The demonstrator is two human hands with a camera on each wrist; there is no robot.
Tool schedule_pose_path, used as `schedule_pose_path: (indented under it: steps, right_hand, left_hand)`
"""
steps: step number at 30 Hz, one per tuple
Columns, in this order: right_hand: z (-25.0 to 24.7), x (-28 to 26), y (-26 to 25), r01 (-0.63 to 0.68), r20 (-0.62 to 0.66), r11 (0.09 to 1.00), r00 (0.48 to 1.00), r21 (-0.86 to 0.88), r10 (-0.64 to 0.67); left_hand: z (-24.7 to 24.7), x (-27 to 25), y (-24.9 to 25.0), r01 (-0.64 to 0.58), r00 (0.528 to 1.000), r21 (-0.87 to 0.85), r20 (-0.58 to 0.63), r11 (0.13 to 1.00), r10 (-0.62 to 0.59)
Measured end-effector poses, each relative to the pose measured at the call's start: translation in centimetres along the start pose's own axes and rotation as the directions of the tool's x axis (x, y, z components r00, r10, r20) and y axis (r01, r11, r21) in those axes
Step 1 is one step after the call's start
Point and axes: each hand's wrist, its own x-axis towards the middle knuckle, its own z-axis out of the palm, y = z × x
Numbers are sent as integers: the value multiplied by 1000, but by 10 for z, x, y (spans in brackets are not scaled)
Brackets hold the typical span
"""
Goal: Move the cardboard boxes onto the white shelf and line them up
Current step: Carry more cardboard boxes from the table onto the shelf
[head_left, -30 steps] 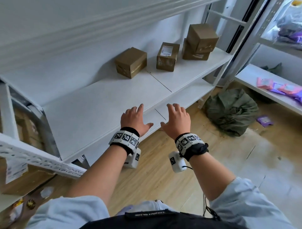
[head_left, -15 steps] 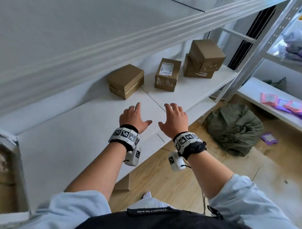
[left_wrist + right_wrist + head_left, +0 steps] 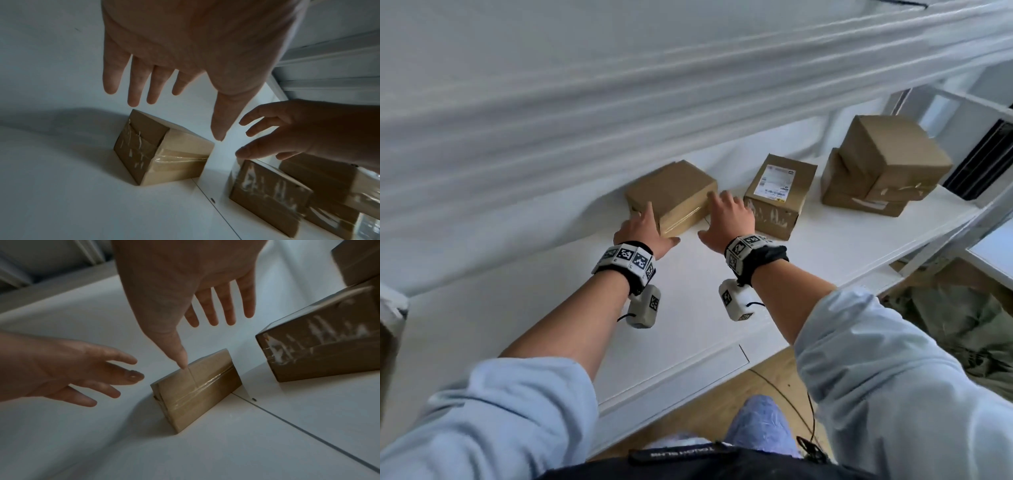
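Note:
A low taped cardboard box [image 3: 673,195] [image 3: 160,154] [image 3: 197,389] lies on the white shelf [image 3: 524,308]. My left hand [image 3: 643,229] [image 3: 164,68] hovers open at its left corner, fingers spread. Open too, my right hand [image 3: 726,219] [image 3: 185,305] hangs just off the box's right end. The wrist views show a gap between both hands and the box. To the right stands a labelled box [image 3: 777,195] [image 3: 267,191] [image 3: 320,340], then two stacked boxes [image 3: 880,164].
An upper shelf board [image 3: 654,68] hangs low over the boxes. Right of the shelf post lies a green bag [image 3: 962,325] on the wooden floor. A seam [image 3: 308,423] crosses the shelf surface beside the low box.
Both hands have moved forward from the shelf's front edge to either side of the low box. The head view has come closer to the shelf.

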Motion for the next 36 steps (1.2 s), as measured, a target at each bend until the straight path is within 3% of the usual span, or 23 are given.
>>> schedule_pose_path:
  steps: [7, 10, 13, 20, 28, 36]
  right_hand:
    - [49, 98, 24, 156, 66, 983, 986, -94, -150]
    - [66, 125, 27, 168, 179, 985, 971, -35, -159]
    - [77, 126, 30, 153, 185, 985, 969, 80, -166]
    - [53, 67, 25, 104, 90, 974, 988, 201, -124]
    - [-23, -26, 9, -48, 157, 981, 987, 188, 18]
    - [-63, -117, -12, -147, 110, 977, 985, 156, 131]
  left_hand:
    - [45, 62, 9, 102, 992, -20, -75, 995, -103]
    - [54, 76, 9, 125, 988, -10, -91, 992, -125]
    - [61, 78, 10, 141, 983, -36, -116, 989, -144]
    - [45, 41, 15, 200, 961, -239, -143, 950, -238]
    - [-2, -47, 6, 118, 990, -179, -52, 977, -129]
    - [-21, -119, -7, 3, 999, -194, -47, 981, -13]
